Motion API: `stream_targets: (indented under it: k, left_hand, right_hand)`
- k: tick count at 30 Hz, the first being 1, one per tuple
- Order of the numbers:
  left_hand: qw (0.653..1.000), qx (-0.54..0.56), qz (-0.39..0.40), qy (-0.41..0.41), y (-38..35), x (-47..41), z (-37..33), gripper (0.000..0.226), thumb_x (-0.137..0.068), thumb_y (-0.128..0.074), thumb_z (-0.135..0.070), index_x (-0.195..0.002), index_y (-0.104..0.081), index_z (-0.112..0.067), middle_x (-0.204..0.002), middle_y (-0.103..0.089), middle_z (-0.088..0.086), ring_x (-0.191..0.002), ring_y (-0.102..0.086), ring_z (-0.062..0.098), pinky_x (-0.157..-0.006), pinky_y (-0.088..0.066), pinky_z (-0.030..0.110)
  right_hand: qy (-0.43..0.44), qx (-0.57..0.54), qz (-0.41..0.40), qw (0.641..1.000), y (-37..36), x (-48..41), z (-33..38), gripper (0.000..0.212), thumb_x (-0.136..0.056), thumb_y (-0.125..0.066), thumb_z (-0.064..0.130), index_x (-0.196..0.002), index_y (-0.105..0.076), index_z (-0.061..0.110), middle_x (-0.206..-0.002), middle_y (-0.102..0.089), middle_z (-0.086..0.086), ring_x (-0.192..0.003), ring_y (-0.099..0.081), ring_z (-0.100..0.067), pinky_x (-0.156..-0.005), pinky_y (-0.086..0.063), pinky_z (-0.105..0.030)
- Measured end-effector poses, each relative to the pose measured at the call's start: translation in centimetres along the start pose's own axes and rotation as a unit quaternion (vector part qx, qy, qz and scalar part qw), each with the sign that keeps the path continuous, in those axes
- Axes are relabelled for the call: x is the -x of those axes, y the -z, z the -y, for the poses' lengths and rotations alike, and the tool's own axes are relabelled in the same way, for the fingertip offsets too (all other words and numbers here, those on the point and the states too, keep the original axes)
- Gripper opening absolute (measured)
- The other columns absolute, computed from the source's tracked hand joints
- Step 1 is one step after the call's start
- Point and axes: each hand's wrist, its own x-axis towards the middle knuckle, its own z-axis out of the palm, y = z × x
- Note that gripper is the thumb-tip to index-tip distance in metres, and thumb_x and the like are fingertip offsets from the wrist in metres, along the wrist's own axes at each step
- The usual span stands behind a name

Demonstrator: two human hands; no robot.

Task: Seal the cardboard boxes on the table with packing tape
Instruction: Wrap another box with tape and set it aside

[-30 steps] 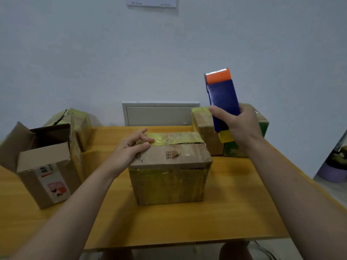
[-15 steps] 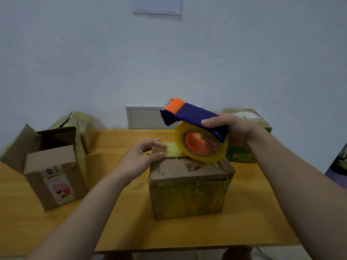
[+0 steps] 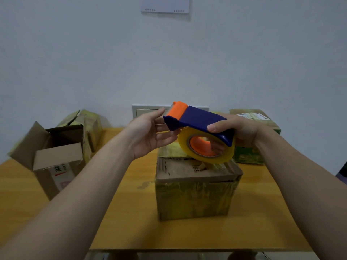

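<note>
The right hand (image 3: 242,132) clamps its fingers round the light, rigid blue-and-orange plastic tape dispenser (image 3: 197,120). The left hand (image 3: 148,134), fingers apart, hovers at its nine o'clock, where the flimsy, sticky yellow tape (image 3: 204,158) wants pinching.

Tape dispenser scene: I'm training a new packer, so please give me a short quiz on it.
1. True or false: the right hand grips the tape dispenser over the middle box.
2. Where on the table is the box with open flaps? A) left side B) right side C) middle
3. What colour is the dispenser end beside the left hand?
Key: 1 true; 2 A; 3 orange.
</note>
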Motion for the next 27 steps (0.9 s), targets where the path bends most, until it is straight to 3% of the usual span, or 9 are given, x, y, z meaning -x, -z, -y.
stream_targets:
  k: [4,7,10,12,14,17,21,27]
  left_hand:
    - [0.996,0.077,0.052,-0.004,0.1,-0.1,0.4,0.031,-0.096,-0.06,-0.016,-0.124,-0.064,-0.003,-0.123,-0.072,0.021,-0.095,-0.075,0.026,-0.074,-0.063,0.029]
    - [0.993,0.091,0.078,-0.007,0.1,0.0,0.7,0.055,-0.082,-0.067,-0.018,-0.134,-0.059,-0.002,-0.118,-0.074,0.019,-0.089,-0.076,0.022,-0.07,-0.063,0.026]
    - [0.993,0.085,0.084,-0.018,-0.2,0.0,0.7,0.048,-0.087,-0.067,-0.02,-0.131,-0.061,-0.003,-0.117,-0.074,0.018,-0.087,-0.075,0.02,-0.071,-0.062,0.026]
    - [0.996,0.006,0.049,-0.073,-0.4,-0.1,0.7,0.031,-0.097,-0.065,-0.022,-0.123,-0.069,-0.006,-0.118,-0.075,0.014,-0.091,-0.075,0.02,-0.074,-0.062,0.026]
    - [0.984,-0.111,0.012,-0.137,-0.7,0.0,1.3,0.031,-0.103,-0.06,-0.032,-0.123,-0.073,-0.013,-0.12,-0.076,0.008,-0.105,-0.074,0.02,-0.085,-0.061,0.032]
    - [0.975,-0.183,0.022,-0.127,-1.6,0.7,2.8,0.034,-0.106,-0.053,-0.039,-0.125,-0.073,-0.017,-0.121,-0.075,0.005,-0.113,-0.071,0.022,-0.096,-0.059,0.042]
    - [0.98,-0.16,0.033,-0.113,-2.5,2.0,3.5,0.028,-0.109,-0.05,-0.027,-0.119,-0.073,-0.014,-0.109,-0.078,0.008,-0.104,-0.076,0.025,-0.084,-0.062,0.038]
    - [0.978,-0.177,0.021,-0.108,-3.3,3.3,2.6,0.017,-0.102,-0.064,-0.018,-0.111,-0.075,-0.008,-0.096,-0.08,0.011,-0.086,-0.079,0.022,-0.067,-0.062,0.029]
  right_hand:
    - [0.009,0.003,0.015,1.0,0.2,0.1,0.0,0.061,-0.064,-0.074,0.044,-0.113,-0.06,0.011,-0.081,-0.075,0.004,-0.068,-0.071,-0.009,-0.058,-0.055,-0.021]
    - [0.019,-0.005,0.02,1.0,0.3,0.2,0.0,0.059,-0.066,-0.073,0.042,-0.115,-0.06,0.011,-0.085,-0.075,0.003,-0.07,-0.072,-0.011,-0.059,-0.056,-0.022]
    - [0.032,-0.012,0.032,0.999,0.5,0.5,0.3,0.06,-0.07,-0.075,0.039,-0.119,-0.058,0.008,-0.085,-0.075,0.0,-0.069,-0.072,-0.012,-0.06,-0.057,-0.023]
    - [0.047,-0.018,0.057,0.997,0.8,0.8,0.6,0.077,-0.072,-0.081,0.046,-0.125,-0.054,-0.003,-0.076,-0.073,-0.005,-0.062,-0.07,-0.016,-0.06,-0.057,-0.027]
    - [0.061,-0.037,0.076,0.995,1.2,1.3,0.5,0.093,-0.073,-0.082,0.054,-0.129,-0.049,-0.013,-0.067,-0.071,-0.008,-0.058,-0.067,-0.02,-0.065,-0.055,-0.034]
    - [0.082,-0.08,0.083,0.99,1.7,1.7,-0.1,0.084,-0.078,-0.079,0.054,-0.129,-0.052,-0.006,-0.064,-0.068,-0.009,-0.057,-0.067,-0.023,-0.079,-0.043,-0.046]
    - [0.105,-0.127,0.125,0.978,1.6,2.2,-0.9,0.062,-0.088,-0.07,0.051,-0.135,-0.059,0.011,-0.065,-0.068,-0.006,-0.059,-0.067,-0.022,-0.079,-0.035,-0.047]
    - [0.122,-0.139,0.166,0.969,1.4,2.8,-1.2,0.052,-0.095,-0.063,0.047,-0.135,-0.058,0.013,-0.07,-0.07,-0.004,-0.063,-0.068,-0.021,-0.076,-0.047,-0.04]
